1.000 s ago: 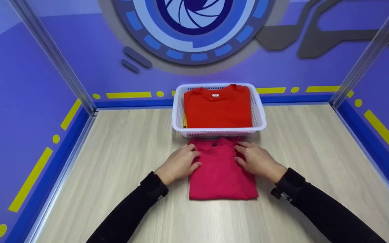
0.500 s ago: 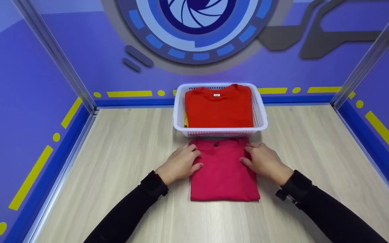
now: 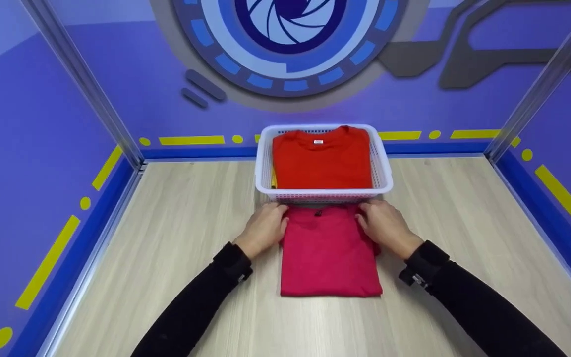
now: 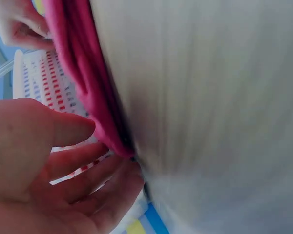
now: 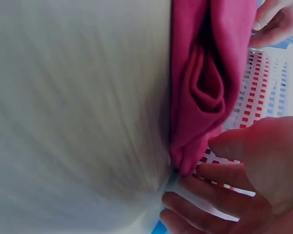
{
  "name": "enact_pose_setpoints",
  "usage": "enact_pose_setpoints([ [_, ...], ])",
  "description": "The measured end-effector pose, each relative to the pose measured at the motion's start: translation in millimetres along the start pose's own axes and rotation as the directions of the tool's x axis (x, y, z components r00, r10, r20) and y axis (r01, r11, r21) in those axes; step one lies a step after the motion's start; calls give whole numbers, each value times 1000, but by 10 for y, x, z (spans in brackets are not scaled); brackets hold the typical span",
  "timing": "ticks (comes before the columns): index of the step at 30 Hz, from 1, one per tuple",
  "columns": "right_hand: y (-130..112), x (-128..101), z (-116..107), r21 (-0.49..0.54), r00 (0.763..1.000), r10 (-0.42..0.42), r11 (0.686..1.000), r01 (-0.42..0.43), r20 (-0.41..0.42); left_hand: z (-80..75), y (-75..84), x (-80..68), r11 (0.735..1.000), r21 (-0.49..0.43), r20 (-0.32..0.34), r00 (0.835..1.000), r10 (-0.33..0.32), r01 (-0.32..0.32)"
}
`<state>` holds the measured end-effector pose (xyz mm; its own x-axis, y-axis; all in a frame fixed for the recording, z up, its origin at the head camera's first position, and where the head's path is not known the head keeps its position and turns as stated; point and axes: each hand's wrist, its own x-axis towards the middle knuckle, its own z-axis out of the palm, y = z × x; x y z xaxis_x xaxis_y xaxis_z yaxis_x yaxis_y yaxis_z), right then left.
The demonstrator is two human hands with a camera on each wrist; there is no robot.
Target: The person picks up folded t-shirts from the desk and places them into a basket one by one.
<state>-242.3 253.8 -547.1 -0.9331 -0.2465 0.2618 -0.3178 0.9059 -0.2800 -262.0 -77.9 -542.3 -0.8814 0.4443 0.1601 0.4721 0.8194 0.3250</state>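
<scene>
A folded crimson T-shirt (image 3: pixel 330 258) lies flat on the table with its neckline and small dark label toward the basket. At its far left corner, my left hand (image 3: pixel 264 229) holds the edge, thumb on the near side and fingers round the far side. My right hand (image 3: pixel 387 228) holds the far right corner in the same way. Thumb and fingers of the left hand (image 4: pixel 73 161) meet the end of the cloth in the left wrist view. The right wrist view shows rolled layers of the shirt (image 5: pixel 205 92) along its side, beside the right hand (image 5: pixel 249 170).
Right behind the shirt stands a white plastic basket (image 3: pixel 325 192) against the back wall. A folded red-orange T-shirt (image 3: pixel 322 166) lies in it, with a bit of yellow cloth (image 3: pixel 273 179) at its left. Blue-purple panels (image 3: pixel 132 99) enclose the wooden table (image 3: pixel 191 198) at the back and sides.
My right hand has shifted outward to the right corner of the T-shirt. Both hands have then moved forward to its far edge, fingers curling round the corners. The shirt's neckline lies flatter.
</scene>
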Motion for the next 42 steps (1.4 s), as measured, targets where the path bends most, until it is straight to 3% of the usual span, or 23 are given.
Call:
enact_pose_setpoints([
  [9,-41,104,67,-25,1000,-25,999,26,10,11,36,135,996,70,34,998,46,-48],
  [10,-48,110,62,-27,999,-29,999,29,14,107,-73,196,994,79,30,997,68,-70],
  [16,-66,140,76,-10,998,-19,1000,19,55,62,-54,272,992,100,106,993,60,-71],
  [17,38,172,188,3,998,-23,1000,23,51,-47,61,233,993,103,130,991,38,-52],
  [24,322,245,419,133,992,-26,991,10,120,-46,62,232,995,94,170,985,7,-24],
  [29,478,294,513,162,979,49,983,-82,199,-36,41,207,997,75,172,985,22,-35],
  [31,377,283,391,166,970,85,978,-125,227,-29,36,197,997,66,167,986,28,-39],
  [33,384,258,384,186,983,50,979,-84,179,-24,32,187,998,49,160,987,35,-43],
  [37,186,150,137,217,990,24,975,-54,141,-34,28,162,999,-25,140,989,39,-36],
  [42,-58,47,-181,243,988,54,966,-88,142,-91,17,110,993,-114,107,993,53,-41],
])
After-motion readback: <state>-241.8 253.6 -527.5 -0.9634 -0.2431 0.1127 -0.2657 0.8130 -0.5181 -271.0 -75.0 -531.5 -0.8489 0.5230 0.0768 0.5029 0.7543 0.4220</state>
